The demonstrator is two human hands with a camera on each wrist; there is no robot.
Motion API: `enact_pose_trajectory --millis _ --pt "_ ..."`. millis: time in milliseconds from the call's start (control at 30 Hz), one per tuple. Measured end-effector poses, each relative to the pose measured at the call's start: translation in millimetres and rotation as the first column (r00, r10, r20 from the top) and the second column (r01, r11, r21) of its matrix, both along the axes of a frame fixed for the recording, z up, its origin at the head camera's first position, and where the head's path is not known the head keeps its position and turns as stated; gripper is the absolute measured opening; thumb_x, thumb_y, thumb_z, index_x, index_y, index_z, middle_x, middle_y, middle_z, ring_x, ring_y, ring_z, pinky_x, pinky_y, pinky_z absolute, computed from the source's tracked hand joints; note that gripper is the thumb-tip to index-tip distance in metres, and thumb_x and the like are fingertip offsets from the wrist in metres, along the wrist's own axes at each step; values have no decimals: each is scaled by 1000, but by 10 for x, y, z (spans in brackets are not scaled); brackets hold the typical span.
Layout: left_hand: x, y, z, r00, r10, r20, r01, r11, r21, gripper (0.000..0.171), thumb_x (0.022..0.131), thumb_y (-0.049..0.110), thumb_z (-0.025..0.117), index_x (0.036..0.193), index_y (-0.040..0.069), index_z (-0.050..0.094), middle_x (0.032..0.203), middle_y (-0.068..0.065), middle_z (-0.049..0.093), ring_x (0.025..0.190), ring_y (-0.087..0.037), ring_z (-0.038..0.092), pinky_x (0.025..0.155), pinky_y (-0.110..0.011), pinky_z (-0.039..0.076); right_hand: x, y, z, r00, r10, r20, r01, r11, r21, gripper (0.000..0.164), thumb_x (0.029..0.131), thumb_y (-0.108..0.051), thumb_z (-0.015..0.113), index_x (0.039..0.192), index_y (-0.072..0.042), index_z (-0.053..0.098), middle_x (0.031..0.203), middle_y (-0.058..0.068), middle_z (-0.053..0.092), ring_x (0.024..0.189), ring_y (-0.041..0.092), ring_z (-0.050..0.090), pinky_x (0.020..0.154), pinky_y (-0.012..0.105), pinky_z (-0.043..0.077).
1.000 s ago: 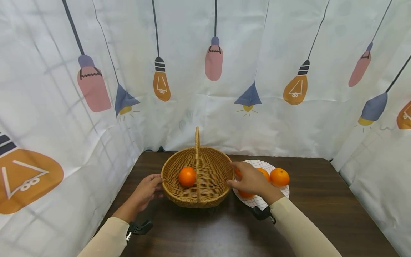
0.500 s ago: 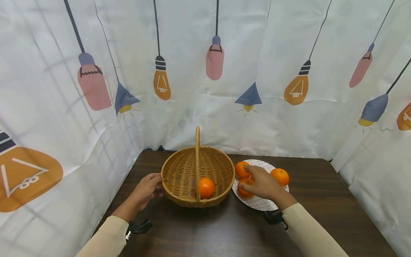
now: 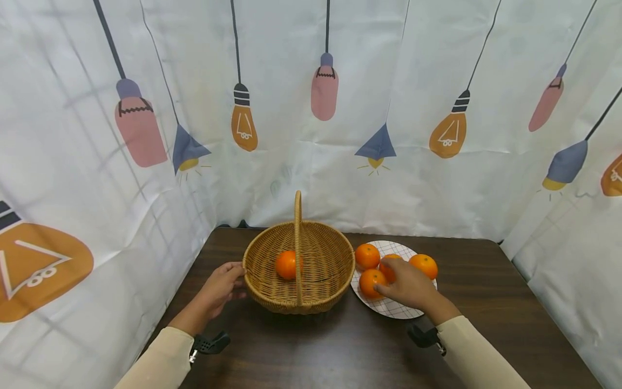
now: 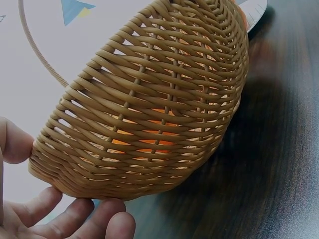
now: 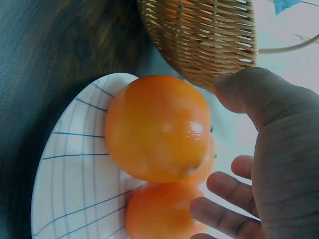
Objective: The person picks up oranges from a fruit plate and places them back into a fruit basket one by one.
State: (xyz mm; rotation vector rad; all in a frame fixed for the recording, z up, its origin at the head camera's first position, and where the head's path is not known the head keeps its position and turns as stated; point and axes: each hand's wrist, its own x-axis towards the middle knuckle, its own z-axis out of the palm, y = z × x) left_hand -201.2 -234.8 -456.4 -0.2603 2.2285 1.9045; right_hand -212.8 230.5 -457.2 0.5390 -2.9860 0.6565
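Observation:
A round wicker basket (image 3: 328, 259) with a tall hoop handle sits on the dark table, with one orange (image 3: 285, 265) inside. My left hand (image 3: 224, 286) pinches the basket's left rim. In the left wrist view its thumb is on one side of the wickerwork (image 4: 144, 99) and its fingers are on the other. My right hand (image 3: 410, 283) hovers over a plate of oranges, thumb and fingers spread beside the front orange (image 3: 372, 284). The right wrist view shows the large near orange (image 5: 157, 129) apart from the fingers, and nothing is in the hand.
Right of the basket lies a white plate (image 3: 394, 312) with a grid pattern. More oranges on it are the back-left one (image 3: 366, 256), a middle one partly hidden by my hand, and the right one (image 3: 425, 265). A printed curtain (image 3: 291, 178) hangs behind the table.
My right hand has left the basket's right rim and moved right over the plate. The orange in the basket rolled right, then back left. My left hand stays at the rim.

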Motion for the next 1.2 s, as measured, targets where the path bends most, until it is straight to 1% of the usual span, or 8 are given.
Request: enact_pose_trajectory --millis 100,233,467,667,767,867,967,1200 --pt "5 1 10 1000 -3 -1 3 1000 -4 47 103 20 49 142 -7 44 131 -24 53 97 -22 64 77 -40 57 -5 15 -50 1000 13 -7 -13 1000 18 63 84 -46 80 129 -5 63 119 4 66 95 21 63 84 46 54" --pt "9 -2 30 1000 -7 -6 7 1000 -6 47 104 20 49 142 -7 44 131 -23 54 98 -22 64 78 -41 57 -11 14 -111 1000 16 -22 -16 1000 25 59 82 -45 81 124 -8 65 112 0 66 88 15 59 82 42 53" --pt "4 -14 11 1000 -6 -11 6 1000 -6 46 104 20 49 141 -8 45 130 -23 54 97 -22 64 78 -40 57 14 -11 -175 999 13 -34 -12 1000 20 69 81 -43 83 133 -4 62 119 4 67 98 19 63 87 47 54" --pt "8 -13 -9 1000 -5 -10 5 1000 9 45 104 18 48 140 -8 44 130 -24 55 96 -21 64 77 -40 57 30 -41 -209 999 -12 -35 13 999 40 75 78 -44 86 135 -3 60 123 7 67 98 21 64 87 48 55" --pt "15 -14 -13 1000 -6 -11 6 1000 5 46 104 19 48 141 -8 44 130 -25 55 97 -22 64 78 -41 57 26 -67 -227 999 -22 -43 25 998 55 74 76 -46 86 133 -5 61 118 5 67 93 20 63 82 45 56" --pt "22 -17 -15 1000 -3 -8 3 1000 -2 47 104 20 49 142 -7 44 131 -25 54 98 -22 64 79 -42 57 20 -89 -249 998 -34 -46 36 998 59 72 73 -49 88 128 -9 62 110 0 67 87 16 62 77 41 54" --pt "26 -18 -14 1000 -1 -4 1 1000 -2 47 104 20 49 142 -7 44 132 -24 53 98 -23 64 79 -42 57 22 -96 -266 998 -39 -59 42 998 55 71 72 -51 89 125 -12 62 105 -3 66 84 15 62 75 39 53" --pt "19 -13 -16 1000 -5 -7 5 1000 0 48 104 20 50 142 -7 44 133 -24 52 102 -25 63 80 -43 57 53 -89 -305 995 -20 -97 27 997 67 71 73 -49 86 127 -11 61 117 1 65 92 19 63 71 40 52"
